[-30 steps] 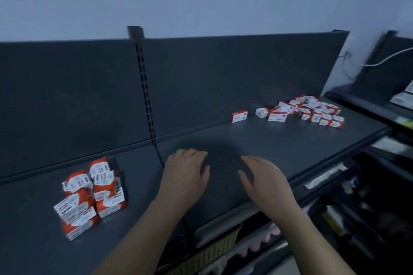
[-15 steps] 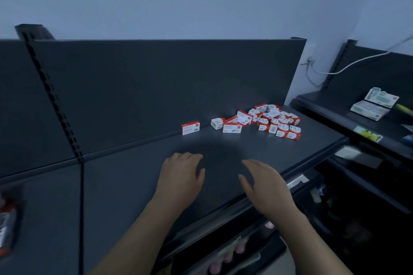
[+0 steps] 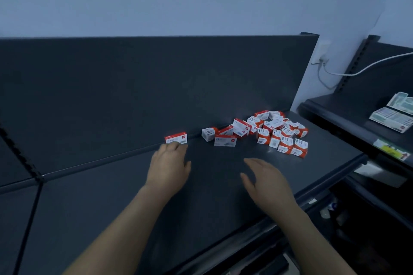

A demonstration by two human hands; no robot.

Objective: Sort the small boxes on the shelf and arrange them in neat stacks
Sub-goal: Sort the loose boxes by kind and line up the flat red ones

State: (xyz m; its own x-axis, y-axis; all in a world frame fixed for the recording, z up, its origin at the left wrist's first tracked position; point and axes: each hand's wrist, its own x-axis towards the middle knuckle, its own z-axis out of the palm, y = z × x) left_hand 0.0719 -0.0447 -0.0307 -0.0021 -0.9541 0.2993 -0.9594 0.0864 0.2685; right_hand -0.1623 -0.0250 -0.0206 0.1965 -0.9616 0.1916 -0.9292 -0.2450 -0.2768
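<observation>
left hand [image 3: 168,167] loose, fingers just reaching the lone box [image 3: 176,138] mid-frame; right hand [image 3: 266,179] flat, empty | messy pile [image 3: 268,130] centre-right on the shelf [image 3: 111,196] | we'd pinch that box by its ends; match labels

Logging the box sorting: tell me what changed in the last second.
Both hands moved forward over the shelf: the left hand now reaches the lone box by the back panel with its fingertips; the right hand hovers open, nearer the loose pile. Neither holds anything. The view swung right, putting the left stacks out of frame. Lone box and pile stayed put.
</observation>
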